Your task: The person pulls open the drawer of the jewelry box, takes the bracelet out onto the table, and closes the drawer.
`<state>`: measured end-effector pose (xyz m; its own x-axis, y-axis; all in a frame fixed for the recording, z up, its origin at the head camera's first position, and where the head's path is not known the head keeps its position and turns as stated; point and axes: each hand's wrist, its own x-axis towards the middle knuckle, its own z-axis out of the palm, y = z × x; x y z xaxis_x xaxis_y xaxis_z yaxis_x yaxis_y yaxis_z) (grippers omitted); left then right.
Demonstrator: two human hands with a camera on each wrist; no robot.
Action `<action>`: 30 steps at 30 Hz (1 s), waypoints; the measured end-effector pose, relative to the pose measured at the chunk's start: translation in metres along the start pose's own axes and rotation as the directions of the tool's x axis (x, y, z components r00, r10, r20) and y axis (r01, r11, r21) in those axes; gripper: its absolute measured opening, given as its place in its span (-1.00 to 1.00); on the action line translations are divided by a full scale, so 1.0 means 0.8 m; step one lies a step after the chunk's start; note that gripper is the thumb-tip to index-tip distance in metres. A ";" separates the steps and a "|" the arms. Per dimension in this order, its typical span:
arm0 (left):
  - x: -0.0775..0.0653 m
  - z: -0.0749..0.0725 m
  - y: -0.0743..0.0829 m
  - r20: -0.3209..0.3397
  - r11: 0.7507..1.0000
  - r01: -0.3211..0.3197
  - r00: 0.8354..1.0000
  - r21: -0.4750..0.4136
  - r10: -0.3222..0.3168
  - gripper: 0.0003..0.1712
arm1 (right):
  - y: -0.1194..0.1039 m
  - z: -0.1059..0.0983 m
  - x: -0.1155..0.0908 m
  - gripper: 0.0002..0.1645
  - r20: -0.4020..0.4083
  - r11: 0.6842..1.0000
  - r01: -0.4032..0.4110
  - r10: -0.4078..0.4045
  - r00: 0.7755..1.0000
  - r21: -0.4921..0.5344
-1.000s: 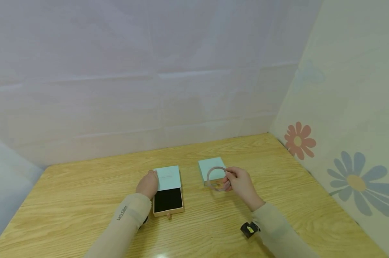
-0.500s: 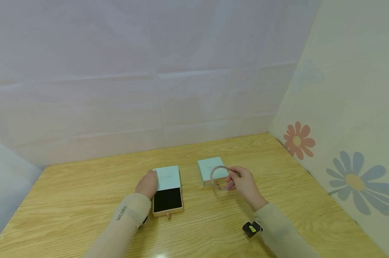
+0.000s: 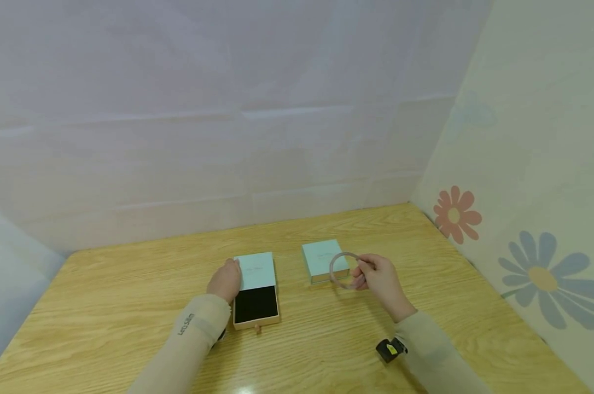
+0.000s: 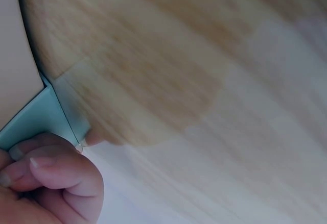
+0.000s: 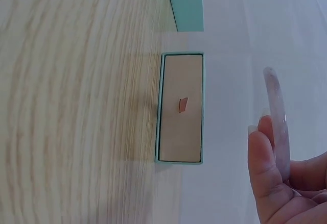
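A pale, mauve-tinted bangle (image 3: pixel 332 269) is pinched between the thumb and fingers of my right hand (image 3: pixel 382 280), raised above the table. In the right wrist view the bangle (image 5: pixel 277 112) appears nearly edge-on. Behind it lies a closed mint-green drawer box (image 3: pixel 322 257), its beige front (image 5: pixel 180 132) showing a small pull tab (image 5: pixel 183 105). My left hand (image 3: pixel 224 282) grips the left side of a second mint box (image 3: pixel 256 272). That box's drawer (image 3: pixel 256 305), lined in black, is pulled out toward me. The left wrist view shows curled fingers (image 4: pixel 66 170) against the box's corner.
Both boxes rest on a wood-grain table (image 3: pixel 144 290), with a gap between them. A pale cloth wall (image 3: pixel 179 109) rises behind the table's back edge. On the right stands a wall printed with flowers (image 3: pixel 543 279).
My right hand has shifted slightly to the right with the bangle, away from the open box. The left hand and both boxes stay in place.
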<state>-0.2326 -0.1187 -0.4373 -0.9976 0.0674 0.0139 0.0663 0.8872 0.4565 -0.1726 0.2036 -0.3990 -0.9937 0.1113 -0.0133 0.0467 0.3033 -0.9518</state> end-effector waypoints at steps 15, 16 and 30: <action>-0.005 -0.002 0.000 -0.007 0.999 -0.034 0.999 0.008 0.034 -0.57 | 0.009 -0.018 -0.001 -0.62 -0.028 1.000 -0.023 0.022 0.999 -0.004; -0.004 -0.002 -0.001 -0.006 1.000 -0.030 1.000 0.005 0.030 -0.57 | 0.009 -0.019 -0.002 -0.62 -0.029 1.000 -0.023 0.023 0.999 0.001; -0.008 -0.004 0.001 0.005 1.000 -0.001 1.000 -0.008 0.001 -0.56 | 0.012 -0.027 -0.003 -0.61 -0.035 1.000 -0.023 0.023 0.999 -0.006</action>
<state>-0.2265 -0.1197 -0.4337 -0.9974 0.0708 0.0097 0.0672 0.8837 0.4633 -0.1675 0.2269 -0.4018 -0.9881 0.1515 -0.0246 0.0706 0.3060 -0.9494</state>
